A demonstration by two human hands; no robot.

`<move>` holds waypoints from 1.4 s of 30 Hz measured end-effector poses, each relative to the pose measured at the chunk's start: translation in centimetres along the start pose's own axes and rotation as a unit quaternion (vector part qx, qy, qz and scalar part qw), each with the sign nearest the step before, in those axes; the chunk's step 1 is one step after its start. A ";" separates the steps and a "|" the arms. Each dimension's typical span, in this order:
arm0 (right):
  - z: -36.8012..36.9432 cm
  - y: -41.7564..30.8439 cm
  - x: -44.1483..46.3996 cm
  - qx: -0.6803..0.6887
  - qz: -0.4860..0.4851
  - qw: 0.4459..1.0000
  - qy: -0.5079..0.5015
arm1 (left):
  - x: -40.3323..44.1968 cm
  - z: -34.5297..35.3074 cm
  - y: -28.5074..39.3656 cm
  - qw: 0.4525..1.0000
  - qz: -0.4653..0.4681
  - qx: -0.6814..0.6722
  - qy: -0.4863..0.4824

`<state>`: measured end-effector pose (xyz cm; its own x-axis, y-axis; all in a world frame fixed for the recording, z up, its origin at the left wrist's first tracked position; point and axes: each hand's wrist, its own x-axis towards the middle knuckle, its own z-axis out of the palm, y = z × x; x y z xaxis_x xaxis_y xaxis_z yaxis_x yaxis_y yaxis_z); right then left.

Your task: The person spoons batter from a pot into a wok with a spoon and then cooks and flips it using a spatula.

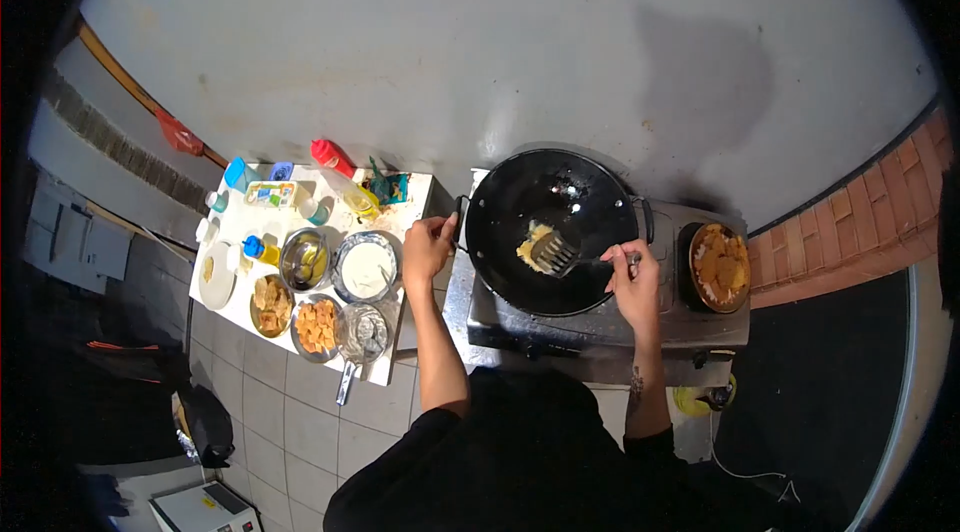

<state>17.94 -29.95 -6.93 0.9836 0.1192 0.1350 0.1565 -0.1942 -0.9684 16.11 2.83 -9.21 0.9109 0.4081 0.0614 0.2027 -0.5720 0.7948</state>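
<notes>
A black wok sits on the stove in front of me. My left hand is closed at its left loop handle. In my right hand is the handle of a slotted spatula, its blade down inside the wok. A small heap of yellowish food lies on the wok's bottom, touching the blade and partly hidden by it. Just left of my left hand stands a metal bowl of white batter or cream.
The stove has a pan of browned food at its right. On the white side table are a bowl of orange-brown pieces, a strainer, a red-capped bottle, and a yellow bottle. A wall rises behind.
</notes>
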 end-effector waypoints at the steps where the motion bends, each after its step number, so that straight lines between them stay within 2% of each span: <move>1: -0.2 0.1 0.2 0.021 0.000 1.000 -0.005 | 0.0 0.2 0.0 1.000 -0.014 -0.003 0.009; 7: -1.0 1.2 0.6 0.021 0.000 1.000 -0.003 | -0.1 -0.2 0.9 0.998 -0.066 0.017 -0.004; 11: -1.2 1.4 0.6 0.040 -0.032 0.999 0.003 | 0.3 0.4 0.2 0.998 -0.057 0.011 0.001; 13: -1.2 0.6 0.5 0.025 -0.035 0.999 -0.001 | 0.2 0.6 -0.7 0.998 0.007 0.038 0.040; 17: -1.7 -1.3 0.5 0.003 -0.058 0.998 0.006 | -0.2 0.4 0.1 0.999 -0.026 0.034 0.029; 20: -2.3 -2.0 0.8 0.034 -0.090 0.995 0.027 | -0.3 0.6 -0.1 0.998 0.012 0.039 0.046; 22: -2.6 -2.8 1.1 0.030 -0.097 0.994 0.027 | -0.4 0.3 0.5 0.998 -0.014 0.059 0.026; 24: -3.0 -3.3 1.3 -0.059 -0.108 0.992 0.035 | -0.5 0.2 0.8 0.996 -0.037 0.077 0.005; 25: -3.1 -3.6 1.4 -0.059 -0.107 0.992 0.037 | -0.5 0.3 0.7 0.997 -0.020 0.076 0.019; 27: -3.0 -4.1 1.7 -0.179 -0.142 0.973 0.025 | -0.6 0.4 0.6 0.997 -0.004 0.074 0.034; 31: -2.2 -4.5 2.3 -0.192 -0.146 0.970 -0.009 | -0.6 0.3 0.5 0.997 -0.013 0.076 0.026; 36: -1.0 -3.0 3.9 -0.183 -0.142 0.973 -0.010 | -0.7 0.1 1.0 0.998 -0.033 0.046 0.000; 38: -0.6 -1.8 4.7 -0.152 -0.152 0.977 0.000 | -0.6 0.5 0.5 0.999 -0.007 0.043 0.027; 42: 0.0 0.2 5.7 -0.078 -0.106 0.991 -0.016 | -0.6 1.2 -0.8 0.996 0.019 0.053 0.065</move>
<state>23.61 -29.32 -6.34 0.9245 0.2030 0.3225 0.3731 -0.3093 -0.8747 15.85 2.21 -10.56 0.8660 0.4691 0.1729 0.2125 -0.6584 0.7220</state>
